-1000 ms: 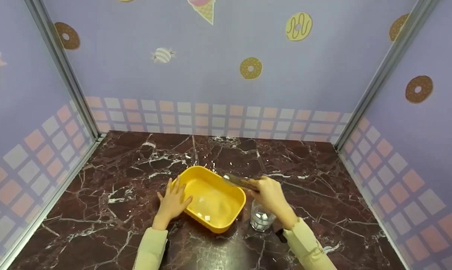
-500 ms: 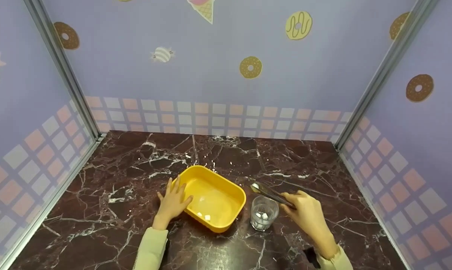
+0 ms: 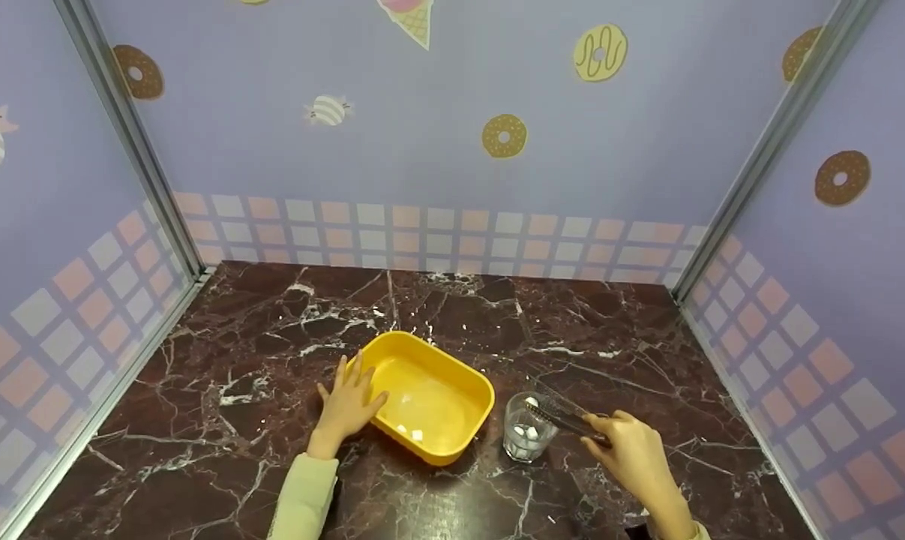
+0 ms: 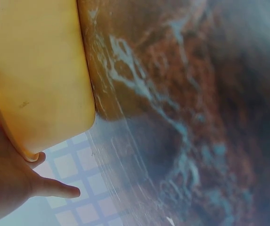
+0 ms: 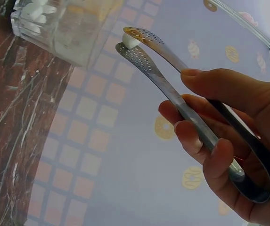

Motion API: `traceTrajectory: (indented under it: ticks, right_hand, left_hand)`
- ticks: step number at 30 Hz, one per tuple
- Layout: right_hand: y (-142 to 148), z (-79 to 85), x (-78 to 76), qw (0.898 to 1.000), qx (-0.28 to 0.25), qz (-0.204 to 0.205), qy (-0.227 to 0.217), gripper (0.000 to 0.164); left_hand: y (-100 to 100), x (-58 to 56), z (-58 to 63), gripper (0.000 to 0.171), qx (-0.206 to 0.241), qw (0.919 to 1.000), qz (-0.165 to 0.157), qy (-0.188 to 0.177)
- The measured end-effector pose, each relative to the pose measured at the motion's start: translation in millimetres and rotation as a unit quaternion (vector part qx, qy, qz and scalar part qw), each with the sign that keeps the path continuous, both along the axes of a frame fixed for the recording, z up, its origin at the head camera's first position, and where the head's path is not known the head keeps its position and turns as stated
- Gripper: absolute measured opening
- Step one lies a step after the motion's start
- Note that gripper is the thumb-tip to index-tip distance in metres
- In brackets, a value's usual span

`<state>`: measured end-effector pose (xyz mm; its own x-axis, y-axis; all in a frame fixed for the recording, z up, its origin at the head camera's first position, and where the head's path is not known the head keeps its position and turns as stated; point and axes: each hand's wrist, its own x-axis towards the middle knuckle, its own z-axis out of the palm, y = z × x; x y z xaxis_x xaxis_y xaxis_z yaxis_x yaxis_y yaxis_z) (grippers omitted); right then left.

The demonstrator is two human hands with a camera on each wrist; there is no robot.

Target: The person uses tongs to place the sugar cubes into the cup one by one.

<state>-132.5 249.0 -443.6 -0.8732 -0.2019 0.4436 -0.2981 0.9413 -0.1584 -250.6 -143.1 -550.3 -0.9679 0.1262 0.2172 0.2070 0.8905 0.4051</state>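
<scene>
My right hand (image 3: pixel 636 454) grips metal tongs (image 5: pixel 172 96) with perforated tips. Between those tips a small white piece (image 5: pixel 131 41) is pinched, close over the mouth of a clear glass (image 3: pixel 523 442). Several white pieces (image 5: pixel 33 14) lie inside the glass. My left hand (image 3: pixel 346 409) rests with spread fingers on the left rim of a yellow tub (image 3: pixel 467 375). On the tub's floor, near its front side, are a few white cubes (image 3: pixel 417 435). In the left wrist view, the tub's outer wall (image 4: pixel 40 70) stands beside my thumb and fingers.
The dark red marbled tabletop (image 3: pixel 272 465) has small white crumbs behind the tub. Purple panels (image 3: pixel 422 97) with sweets and checks enclose the back and both sides, with metal posts (image 3: pixel 767 150) at the corners.
The tongs with the white piece have moved from over the tub's right rim, rightward and down to the glass. My left hand and the tub have stayed in place.
</scene>
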Motion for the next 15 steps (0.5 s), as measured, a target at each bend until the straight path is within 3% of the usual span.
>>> traceTrajectory:
  ticks: [5, 15]
  right_hand:
    - [-0.3, -1.0, 0.3, 1.000, -0.003, -0.007, -0.018, 0.029]
    - [-0.9, 1.4, 0.5, 1.000, -0.015, -0.005, -0.012, 0.031]
  left_hand:
    - [-0.2, 0.1, -0.2, 0.059, 0.006, 1.0000, -0.001, 0.000]
    - [0.6, 0.9, 0.5, 0.058, 0.005, 1.0000, -0.001, -0.001]
